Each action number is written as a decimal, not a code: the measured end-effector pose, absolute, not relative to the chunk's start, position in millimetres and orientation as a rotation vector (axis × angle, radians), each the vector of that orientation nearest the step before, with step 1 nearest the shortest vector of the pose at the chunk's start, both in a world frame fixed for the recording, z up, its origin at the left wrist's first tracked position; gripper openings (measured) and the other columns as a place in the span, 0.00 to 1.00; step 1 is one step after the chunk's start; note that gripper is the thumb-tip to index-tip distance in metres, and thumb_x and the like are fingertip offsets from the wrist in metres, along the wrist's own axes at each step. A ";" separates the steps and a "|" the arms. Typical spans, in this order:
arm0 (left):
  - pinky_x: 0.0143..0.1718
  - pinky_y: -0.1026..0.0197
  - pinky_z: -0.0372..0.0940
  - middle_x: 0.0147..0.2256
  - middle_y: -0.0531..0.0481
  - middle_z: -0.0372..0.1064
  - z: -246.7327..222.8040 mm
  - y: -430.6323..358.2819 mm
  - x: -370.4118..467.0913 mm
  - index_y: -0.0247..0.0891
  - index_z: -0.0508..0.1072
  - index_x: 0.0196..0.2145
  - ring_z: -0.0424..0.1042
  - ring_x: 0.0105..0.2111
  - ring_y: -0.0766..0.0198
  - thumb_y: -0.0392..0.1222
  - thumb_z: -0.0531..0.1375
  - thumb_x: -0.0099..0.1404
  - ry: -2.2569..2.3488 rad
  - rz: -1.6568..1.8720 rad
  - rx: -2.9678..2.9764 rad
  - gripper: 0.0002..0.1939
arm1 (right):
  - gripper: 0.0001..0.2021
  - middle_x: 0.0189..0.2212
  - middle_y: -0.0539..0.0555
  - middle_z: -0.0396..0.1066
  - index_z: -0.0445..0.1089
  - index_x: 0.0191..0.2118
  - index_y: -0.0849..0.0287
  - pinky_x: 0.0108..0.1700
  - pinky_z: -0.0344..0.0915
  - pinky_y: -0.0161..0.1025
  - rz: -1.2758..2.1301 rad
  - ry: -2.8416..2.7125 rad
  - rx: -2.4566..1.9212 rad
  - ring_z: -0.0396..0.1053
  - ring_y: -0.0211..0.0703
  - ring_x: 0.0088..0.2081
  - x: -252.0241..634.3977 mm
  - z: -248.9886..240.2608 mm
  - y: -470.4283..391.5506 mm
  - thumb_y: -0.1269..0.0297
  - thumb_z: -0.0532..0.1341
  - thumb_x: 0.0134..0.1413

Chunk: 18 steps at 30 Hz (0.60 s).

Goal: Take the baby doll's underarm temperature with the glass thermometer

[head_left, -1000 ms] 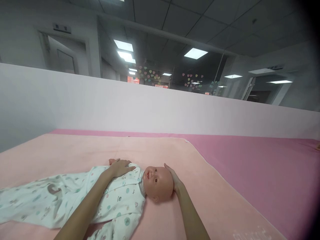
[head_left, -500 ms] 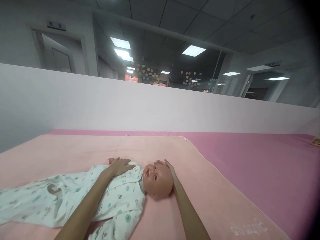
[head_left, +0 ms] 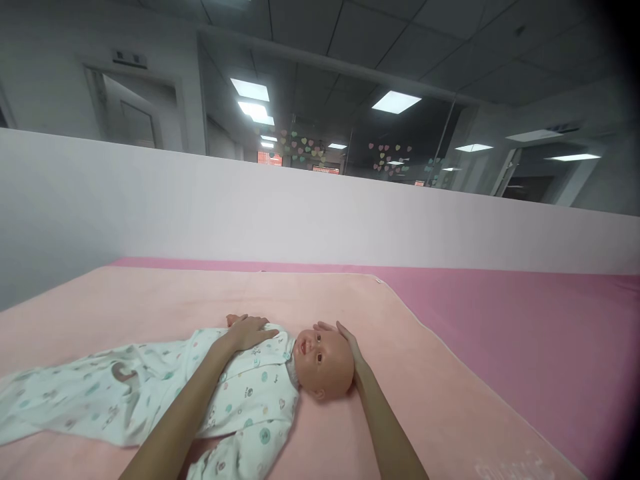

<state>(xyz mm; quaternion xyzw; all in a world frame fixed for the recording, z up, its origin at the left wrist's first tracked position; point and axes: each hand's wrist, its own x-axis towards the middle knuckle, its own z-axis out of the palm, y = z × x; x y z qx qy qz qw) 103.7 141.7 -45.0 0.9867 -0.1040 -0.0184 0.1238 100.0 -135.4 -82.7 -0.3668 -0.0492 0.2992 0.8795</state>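
Observation:
A baby doll [head_left: 324, 365] lies on its back on a peach blanket [head_left: 430, 413], its bald head toward the right. It wears a white printed sleepsuit [head_left: 250, 393] with an opening near the crotch. My left hand [head_left: 249, 332] rests flat on the doll's upper chest, fingers stretched out; the doll's far hand shows just beyond it. Around the crown and far side of the doll's head curves my right hand [head_left: 351, 343], its fingers apart and partly hidden behind the head.
The blanket lies over a pink mat [head_left: 525, 333] that shows at the right and back. Behind it runs a low white partition [head_left: 300, 213]. Beyond are glass with heart stickers [head_left: 385, 157], doorways and ceiling lights.
The whole view has shifted slightly, so everything sits a little farther right. Both hands keep their places on the doll's chest and head.

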 end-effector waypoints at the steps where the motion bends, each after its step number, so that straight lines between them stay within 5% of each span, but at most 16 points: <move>1: 0.50 0.49 0.49 0.45 0.43 0.69 -44.4 141.3 103.5 0.42 0.70 0.43 0.64 0.46 0.49 0.68 0.42 0.55 -0.298 -0.056 2.880 0.34 | 0.28 0.50 0.59 0.65 0.64 0.50 0.60 0.53 0.56 0.52 0.695 -0.131 -0.762 0.63 0.54 0.50 97.3 -78.9 -136.8 0.44 0.53 0.49; 6: 0.50 0.49 0.49 0.45 0.44 0.69 -43.9 140.7 103.5 0.41 0.70 0.43 0.63 0.46 0.49 0.68 0.41 0.56 -0.307 -0.054 2.888 0.34 | 0.40 0.50 0.67 0.64 0.62 0.51 0.71 0.54 0.54 0.50 0.984 -0.209 -0.768 0.62 0.57 0.52 86.8 -64.6 -142.7 0.37 0.47 0.48; 13: 0.51 0.49 0.48 0.45 0.43 0.69 -44.8 140.5 104.0 0.40 0.70 0.42 0.63 0.46 0.49 0.68 0.42 0.56 -0.306 -0.059 2.896 0.35 | 0.33 0.49 0.60 0.66 0.53 0.58 0.53 0.52 0.54 0.56 0.701 -0.177 -0.799 0.67 0.54 0.47 101.0 -82.5 -137.1 0.40 0.50 0.49; 18: 0.50 0.49 0.49 0.45 0.43 0.69 -42.0 139.1 100.4 0.40 0.70 0.43 0.64 0.46 0.48 0.68 0.41 0.56 -0.306 -0.049 2.907 0.34 | 0.37 0.49 0.65 0.65 0.61 0.52 0.67 0.53 0.55 0.52 0.923 -0.168 -0.808 0.64 0.56 0.49 93.4 -74.6 -141.4 0.38 0.49 0.48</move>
